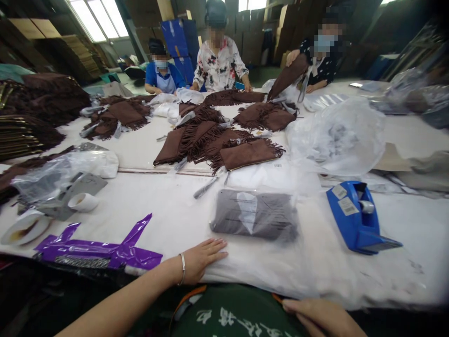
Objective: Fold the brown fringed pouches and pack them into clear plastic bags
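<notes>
My left hand [200, 261], a bangle on its wrist, lies flat on the white-covered table with fingers stretched out. Just beyond its fingertips is a grey pouch in a clear plastic bag [228, 213], a pale printed patch on its front. At the lower right, my right hand [321, 316] is partly cut off by the frame. Its fingers are bent together at the orange edge of my dark green apron [238, 311]; what they pinch, if anything, is hidden.
Brown fringed pouches [247, 154] lie mid-table. To the right are a blue tape dispenser [345, 217] and a large clear plastic bag [340, 135]. Purple tape [136, 255] covers the near-left edge, beside a tape roll [83, 202]. Three people work across the table.
</notes>
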`<control>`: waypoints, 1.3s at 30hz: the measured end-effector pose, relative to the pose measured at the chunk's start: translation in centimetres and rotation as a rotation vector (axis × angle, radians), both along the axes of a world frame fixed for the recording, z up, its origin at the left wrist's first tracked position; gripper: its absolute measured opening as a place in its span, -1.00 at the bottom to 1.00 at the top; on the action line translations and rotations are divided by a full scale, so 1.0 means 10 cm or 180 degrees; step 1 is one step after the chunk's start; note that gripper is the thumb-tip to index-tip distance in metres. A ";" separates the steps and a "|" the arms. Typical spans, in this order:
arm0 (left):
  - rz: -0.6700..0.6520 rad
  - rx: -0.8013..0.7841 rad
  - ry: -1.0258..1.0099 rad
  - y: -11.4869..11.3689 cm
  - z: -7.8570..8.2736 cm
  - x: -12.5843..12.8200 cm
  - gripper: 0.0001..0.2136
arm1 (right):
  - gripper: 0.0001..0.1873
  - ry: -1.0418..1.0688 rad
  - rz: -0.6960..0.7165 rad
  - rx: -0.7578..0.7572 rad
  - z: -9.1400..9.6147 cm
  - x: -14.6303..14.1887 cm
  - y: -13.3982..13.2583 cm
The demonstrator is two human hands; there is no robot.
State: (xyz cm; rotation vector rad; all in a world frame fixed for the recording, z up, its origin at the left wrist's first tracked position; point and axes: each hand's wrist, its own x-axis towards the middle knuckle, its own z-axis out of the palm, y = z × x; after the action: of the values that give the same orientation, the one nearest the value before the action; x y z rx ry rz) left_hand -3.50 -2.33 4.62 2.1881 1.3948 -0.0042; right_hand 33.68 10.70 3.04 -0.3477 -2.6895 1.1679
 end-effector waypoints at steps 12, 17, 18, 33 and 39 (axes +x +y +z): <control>-0.0044 0.0160 -0.0190 -0.02 0.19 -0.25 -0.30 | -0.45 -0.0431 -0.0099 0.0468 -0.41 0.19 0.97; 0.0514 0.0945 -0.0590 -0.05 -0.06 -0.17 -0.47 | -0.51 0.0018 -0.0419 0.0441 -0.56 0.10 0.84; 0.0564 0.0940 -0.0656 -0.08 -0.07 -0.16 -0.44 | -0.54 0.0110 -0.0607 0.0316 -0.61 0.09 0.82; 0.0645 0.1365 -0.0784 -0.06 -0.23 -0.19 -0.57 | -0.57 0.0281 -0.1881 -0.0650 -0.93 0.14 0.73; 0.3058 0.1628 -0.0212 0.03 -0.28 -0.08 -0.68 | -0.42 -0.0099 -0.2758 0.0509 -0.94 -0.09 0.55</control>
State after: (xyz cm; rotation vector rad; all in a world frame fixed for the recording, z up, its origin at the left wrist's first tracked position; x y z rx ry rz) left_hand -4.31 -2.06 1.82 1.5938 2.4518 0.8330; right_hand 32.82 16.23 -6.38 -1.3229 -2.1907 0.6676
